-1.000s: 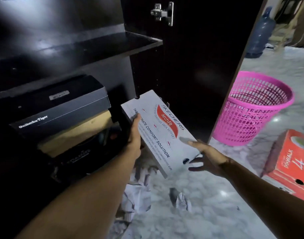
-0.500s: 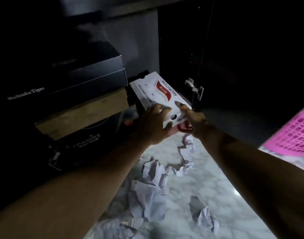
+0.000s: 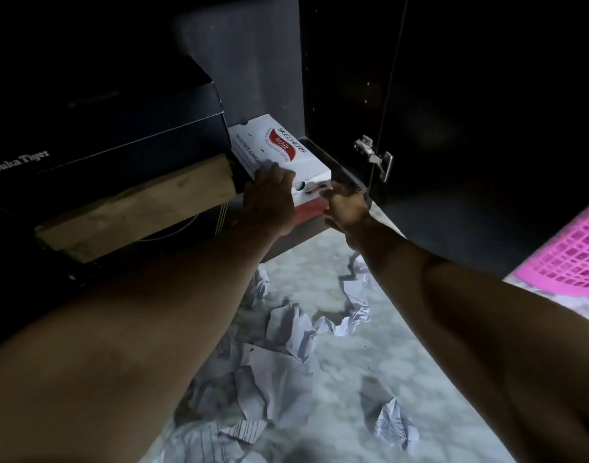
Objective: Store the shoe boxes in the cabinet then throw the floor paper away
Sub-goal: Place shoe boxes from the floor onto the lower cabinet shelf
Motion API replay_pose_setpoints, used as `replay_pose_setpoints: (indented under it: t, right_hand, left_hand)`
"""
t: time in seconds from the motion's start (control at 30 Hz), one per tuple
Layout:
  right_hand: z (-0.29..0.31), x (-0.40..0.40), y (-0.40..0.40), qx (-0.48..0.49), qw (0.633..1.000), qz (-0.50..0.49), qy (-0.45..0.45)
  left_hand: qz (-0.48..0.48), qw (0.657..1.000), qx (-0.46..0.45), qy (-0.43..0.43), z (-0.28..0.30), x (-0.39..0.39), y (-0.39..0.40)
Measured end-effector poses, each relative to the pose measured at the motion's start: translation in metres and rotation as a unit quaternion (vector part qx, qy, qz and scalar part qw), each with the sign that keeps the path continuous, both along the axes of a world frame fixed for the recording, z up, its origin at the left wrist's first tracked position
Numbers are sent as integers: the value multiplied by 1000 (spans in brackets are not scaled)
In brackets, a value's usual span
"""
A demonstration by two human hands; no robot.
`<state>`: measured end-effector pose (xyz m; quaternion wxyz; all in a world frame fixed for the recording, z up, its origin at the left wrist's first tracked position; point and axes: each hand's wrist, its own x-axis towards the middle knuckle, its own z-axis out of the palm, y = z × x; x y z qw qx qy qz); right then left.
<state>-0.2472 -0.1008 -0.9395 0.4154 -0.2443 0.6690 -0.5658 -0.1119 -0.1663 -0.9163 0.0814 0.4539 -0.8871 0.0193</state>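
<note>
A white shoe box (image 3: pixel 279 152) with a red logo lies flat on the bottom shelf of the dark cabinet (image 3: pixel 333 95), to the right of a stack of boxes. My left hand (image 3: pixel 269 202) presses on the box's near end, fingers over its top edge. At the box's near right corner is my right hand (image 3: pixel 344 203), fingers pointing at it. Crumpled white paper (image 3: pixel 286 329) lies on the marble floor below my arms.
A dark box (image 3: pixel 126 135) sits on a brown box (image 3: pixel 136 208) and a black one at the left of the shelf. The cabinet door (image 3: pixel 486 111) stands open at right, with its hinge (image 3: pixel 374 157). A pink mesh basket (image 3: pixel 573 252) is at far right.
The white box has gone from tilted in the air to lying flat inside the cabinet. Both hands followed it in, and my view has dropped lower and closer.
</note>
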Motion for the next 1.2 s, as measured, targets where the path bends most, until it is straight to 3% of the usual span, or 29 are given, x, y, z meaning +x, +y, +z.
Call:
replay_pose_setpoints:
  t: [0.2,0.47,0.6,0.7,0.83,1.0,1.2]
  right_hand:
    - [-3,-22,74,45,990,46,129]
    - [50,-34,234,38,981,-22,190]
    - [46,-59,324,60,965,-96,236]
    - [41,-91,401,78,942,-206,253]
    - [32,-137,485,123,894,-350,251]
    - [-10,-187,543,216,839,-450,216]
    - [-58,-214,548,215,852,-450,160]
  left_hand:
    - [-53,993,-23,104,15,-13,56]
    - [-200,962,88,165,31,-64,185]
    - [-276,931,153,181,25,-104,256]
    - [-317,908,206,181,20,-145,315]
    - [-324,882,303,161,6,-199,380]
    - [-260,850,439,134,-25,-270,435]
    - [-236,801,533,135,-57,-318,455]
